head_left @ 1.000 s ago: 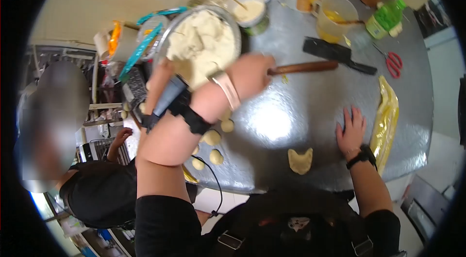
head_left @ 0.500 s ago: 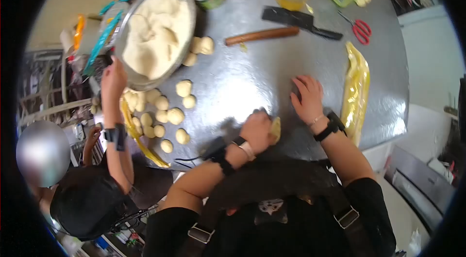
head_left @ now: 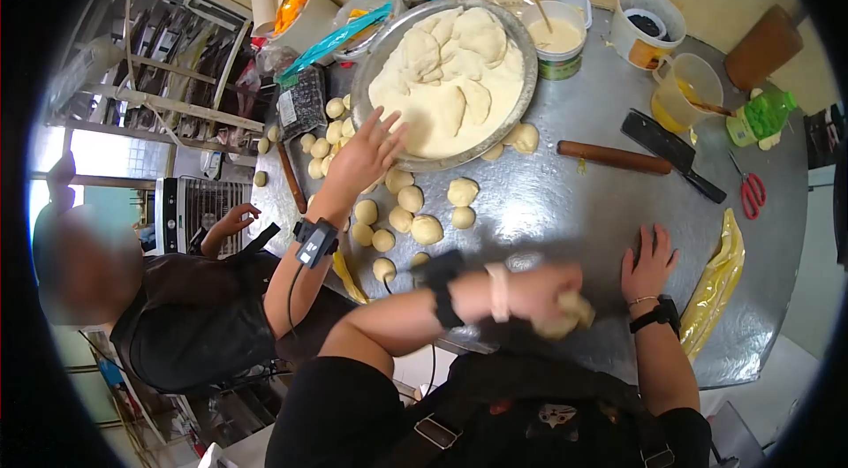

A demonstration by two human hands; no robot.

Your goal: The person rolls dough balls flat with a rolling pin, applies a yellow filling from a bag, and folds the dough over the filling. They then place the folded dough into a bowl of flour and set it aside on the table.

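**Dough piece (head_left: 570, 320) in left hand (head_left: 541, 290)**

Gripped pale, irregular piece, motion-blurred, over grey metal table (head_left: 530, 234); could not tell whether touching. Rested right hand (head_left: 649, 269) apart, palm down, fingers spread. Observed rounded dough balls (head_left: 427, 230) beside metal bowl (head_left: 529, 79) of lumpy dough (head_left: 468, 35). Could not read label (head_left: 740, 127) on green bottle (head_left: 770, 111). Noted translucent jug (head_left: 704, 79) holding yellow contents (head_left: 669, 113).

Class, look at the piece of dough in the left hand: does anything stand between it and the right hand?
Nothing visible does. Only bare tabletop separates the piece of dough, held by the left hand, from the right hand.
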